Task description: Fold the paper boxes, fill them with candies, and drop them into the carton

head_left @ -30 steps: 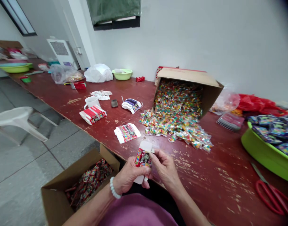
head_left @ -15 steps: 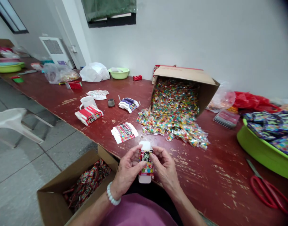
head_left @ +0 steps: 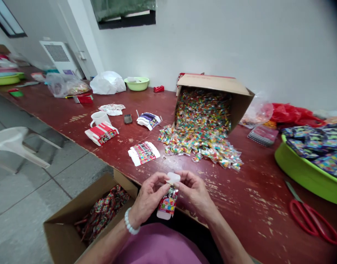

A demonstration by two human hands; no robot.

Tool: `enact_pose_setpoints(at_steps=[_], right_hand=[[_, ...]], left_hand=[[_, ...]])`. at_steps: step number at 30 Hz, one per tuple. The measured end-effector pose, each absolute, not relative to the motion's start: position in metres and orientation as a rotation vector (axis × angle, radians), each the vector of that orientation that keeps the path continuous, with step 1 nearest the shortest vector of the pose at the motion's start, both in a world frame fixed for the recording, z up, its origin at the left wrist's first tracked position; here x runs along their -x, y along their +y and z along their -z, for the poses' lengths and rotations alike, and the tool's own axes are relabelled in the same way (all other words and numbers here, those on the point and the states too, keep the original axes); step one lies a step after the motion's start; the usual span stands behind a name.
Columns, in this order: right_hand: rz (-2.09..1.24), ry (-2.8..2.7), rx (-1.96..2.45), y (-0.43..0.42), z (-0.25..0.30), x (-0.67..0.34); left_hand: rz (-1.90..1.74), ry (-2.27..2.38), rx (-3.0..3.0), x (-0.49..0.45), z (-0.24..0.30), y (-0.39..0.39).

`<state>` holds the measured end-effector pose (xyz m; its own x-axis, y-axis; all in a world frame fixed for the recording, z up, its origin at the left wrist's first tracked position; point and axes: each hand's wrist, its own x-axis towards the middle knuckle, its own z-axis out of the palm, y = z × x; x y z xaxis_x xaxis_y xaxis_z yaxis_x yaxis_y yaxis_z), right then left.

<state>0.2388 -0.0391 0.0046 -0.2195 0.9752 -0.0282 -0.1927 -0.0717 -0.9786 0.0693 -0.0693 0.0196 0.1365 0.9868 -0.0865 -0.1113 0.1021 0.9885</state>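
Observation:
Between my two hands is a small printed candy box point(head_left: 168, 203), red with colourful pictures and white end flaps. My left hand point(head_left: 150, 194) pinches its upper left side, and my right hand point(head_left: 193, 190) grips the upper right by the white top flap point(head_left: 173, 178). The lower flap hangs out at the bottom. Just beyond my hands lies a stack of flat printed boxes point(head_left: 144, 153). Past it, small clear candy packets point(head_left: 204, 143) spill from a tipped cardboard box point(head_left: 241, 110) onto the red table point(head_left: 220, 198).
On the floor side, an open carton point(head_left: 64, 238) holds printed packets. Red-handled scissors point(head_left: 313, 220) and a green basin point(head_left: 297, 165) of dark packets are at the right. A white mug point(head_left: 100, 119), red box stack point(head_left: 102, 134) and purple box stack point(head_left: 148, 121) stand further left.
The candy box has tilted and its top flap now leans over to the right. Both hands have shifted slightly, with their fingertips now closer together at the box's upper end.

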Motion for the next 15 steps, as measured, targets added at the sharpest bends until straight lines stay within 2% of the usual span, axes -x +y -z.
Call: enact_pose_setpoints(at_steps=[3, 8, 12, 15], right_hand=[[-1.391, -1.301, 0.991, -0.042, -0.002, -0.239], [-1.298, -1.398, 1.007, -0.046, -0.004, -0.239], [-1.114, -1.689, 0.971, -0.046, -0.015, -0.242], [-1.164, -1.708, 1.024, -0.045, -0.024, -0.243]], left_hand=[[-1.121, 0.95, -0.853, -0.071, -0.019, -0.071], [-0.823, 0.767, -0.603, -0.077, -0.01, -0.071], [-0.843, 0.827, -0.581, -0.081, -0.005, -0.068], [-0.867, 0.927, -0.674, -0.084, -0.008, -0.067]])
